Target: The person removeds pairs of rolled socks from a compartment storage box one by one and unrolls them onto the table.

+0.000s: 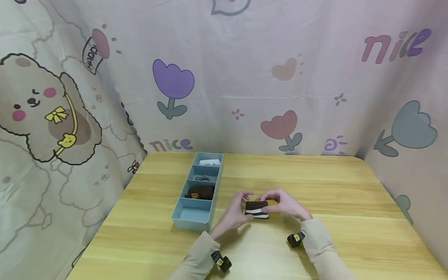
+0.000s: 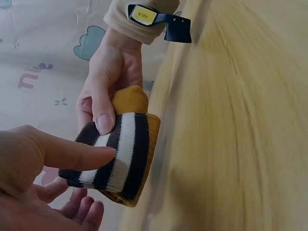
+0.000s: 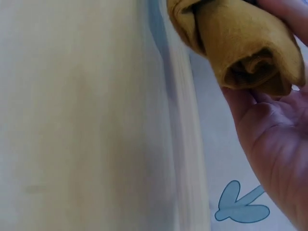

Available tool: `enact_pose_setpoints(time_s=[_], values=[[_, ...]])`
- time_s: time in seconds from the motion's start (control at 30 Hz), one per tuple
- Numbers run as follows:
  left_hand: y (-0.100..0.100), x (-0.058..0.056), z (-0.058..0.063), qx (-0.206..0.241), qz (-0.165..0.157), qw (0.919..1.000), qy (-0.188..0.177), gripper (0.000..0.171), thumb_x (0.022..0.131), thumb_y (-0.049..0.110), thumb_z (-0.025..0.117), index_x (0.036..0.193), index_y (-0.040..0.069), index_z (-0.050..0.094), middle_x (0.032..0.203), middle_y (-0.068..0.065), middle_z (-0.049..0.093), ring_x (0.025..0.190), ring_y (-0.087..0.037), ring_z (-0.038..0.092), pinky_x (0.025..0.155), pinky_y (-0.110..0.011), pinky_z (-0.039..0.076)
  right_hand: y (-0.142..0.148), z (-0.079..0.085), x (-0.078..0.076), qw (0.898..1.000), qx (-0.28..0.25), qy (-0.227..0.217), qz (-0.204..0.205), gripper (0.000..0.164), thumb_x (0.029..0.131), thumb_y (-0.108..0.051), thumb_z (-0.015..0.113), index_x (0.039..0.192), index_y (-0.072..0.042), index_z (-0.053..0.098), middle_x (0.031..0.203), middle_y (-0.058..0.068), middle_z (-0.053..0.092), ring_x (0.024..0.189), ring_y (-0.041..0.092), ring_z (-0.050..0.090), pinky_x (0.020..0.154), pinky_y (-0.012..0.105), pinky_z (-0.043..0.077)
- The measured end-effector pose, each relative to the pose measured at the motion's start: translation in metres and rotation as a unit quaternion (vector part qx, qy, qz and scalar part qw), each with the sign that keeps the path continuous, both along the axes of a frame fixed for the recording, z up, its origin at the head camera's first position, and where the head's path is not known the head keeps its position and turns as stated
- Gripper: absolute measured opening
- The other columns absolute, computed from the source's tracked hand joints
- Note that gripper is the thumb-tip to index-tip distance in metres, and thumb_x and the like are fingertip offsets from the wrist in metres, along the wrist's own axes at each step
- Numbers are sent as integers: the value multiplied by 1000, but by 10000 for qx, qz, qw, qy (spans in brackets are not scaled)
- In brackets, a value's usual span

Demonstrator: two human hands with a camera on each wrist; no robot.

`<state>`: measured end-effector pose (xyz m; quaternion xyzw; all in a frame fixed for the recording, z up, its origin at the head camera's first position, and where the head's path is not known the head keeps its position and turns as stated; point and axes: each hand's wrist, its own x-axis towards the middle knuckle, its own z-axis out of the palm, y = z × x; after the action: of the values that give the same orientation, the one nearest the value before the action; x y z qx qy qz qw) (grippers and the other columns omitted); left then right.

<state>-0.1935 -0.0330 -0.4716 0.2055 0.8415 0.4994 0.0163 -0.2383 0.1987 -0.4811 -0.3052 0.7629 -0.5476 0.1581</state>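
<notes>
A rolled mustard sock bundle (image 1: 256,210) with dark brown and white stripes is between my hands, above the table. My right hand (image 1: 285,204) grips its right end, the thumb (image 2: 104,122) lying over the striped cuff. In the right wrist view the coiled mustard end (image 3: 250,45) shows beside the right palm (image 3: 274,134). My left hand (image 1: 232,212) is spread around the left end. One outstretched digit (image 2: 91,156) crosses in front of the stripes; whether it touches them, I cannot tell. The left hand's other fingers (image 2: 84,209) are loosely bent below the bundle.
A long light-blue divided box (image 1: 190,224) stands left of my hands. Its compartments hold a white cloth item (image 1: 210,162), a grey item (image 1: 202,178) and a dark brown bundle (image 1: 201,192). The wooden table (image 1: 315,179) meets a patterned curtain (image 1: 227,77) at the back.
</notes>
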Motion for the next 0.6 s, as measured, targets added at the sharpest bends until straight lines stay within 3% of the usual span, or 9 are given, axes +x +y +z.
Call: enact_pose_setpoints(time_s=[0.13, 0.37, 0.6], values=[[3, -6, -6, 239, -152, 9995, -122, 69, 66, -16, 73, 130, 0, 54, 108, -16, 57, 90, -13, 50, 81, -20, 46, 0, -4, 1, 9996, 184, 52, -216, 21, 86, -12, 75, 105, -3, 71, 122, 21, 71, 105, 9, 67, 92, 23, 52], [5, -11, -14, 467, -122, 9977, -471, 63, 66, -20, 68, 125, -1, 55, 106, -15, 56, 80, -12, 50, 72, -18, 44, 2, -14, -1, 9983, 400, 78, -407, 23, 87, -13, 76, 108, -6, 71, 122, 18, 72, 104, 8, 66, 91, 22, 51], [6, -16, -20, 672, 4, 9948, -767, 45, 70, -18, 72, 112, -3, 65, 104, -19, 65, 76, -12, 57, 67, -18, 49, 7, -14, -2, 9996, 160, -67, -211, 31, 87, -13, 76, 115, -2, 71, 122, 21, 71, 105, 7, 66, 92, 22, 50]])
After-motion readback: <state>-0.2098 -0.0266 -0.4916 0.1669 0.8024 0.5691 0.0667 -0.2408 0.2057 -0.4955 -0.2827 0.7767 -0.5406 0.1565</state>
